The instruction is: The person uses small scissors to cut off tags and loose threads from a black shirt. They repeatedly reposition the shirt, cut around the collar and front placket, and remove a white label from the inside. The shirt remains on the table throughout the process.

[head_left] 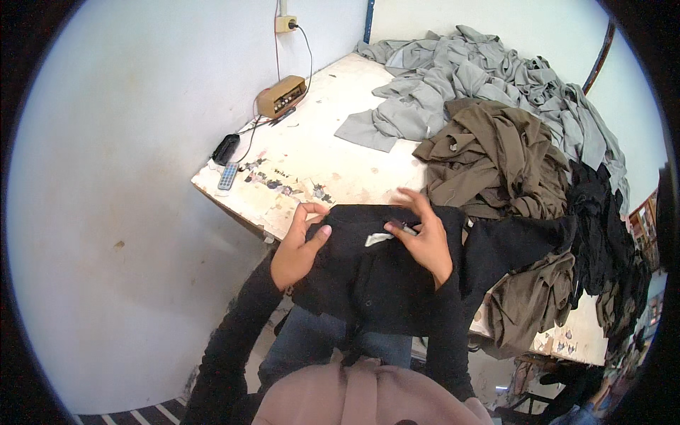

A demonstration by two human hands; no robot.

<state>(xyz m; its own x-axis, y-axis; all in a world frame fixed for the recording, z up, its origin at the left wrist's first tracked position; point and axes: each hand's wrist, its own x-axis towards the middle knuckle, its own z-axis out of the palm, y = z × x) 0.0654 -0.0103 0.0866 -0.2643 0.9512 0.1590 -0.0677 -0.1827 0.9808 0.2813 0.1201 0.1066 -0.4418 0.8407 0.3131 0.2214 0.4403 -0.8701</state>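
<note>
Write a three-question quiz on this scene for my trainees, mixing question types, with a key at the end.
1. Choose one. The garment at the left hand and right hand is: A, grey; B, black; C, brown.
2. True or false: in the picture, the remote control lies to the left of the large brown cloth heap.
3. Fill in the blank: the white patch at the garment is nearest to the right hand's ____.

Key: 1, B; 2, true; 3, thumb.
</note>
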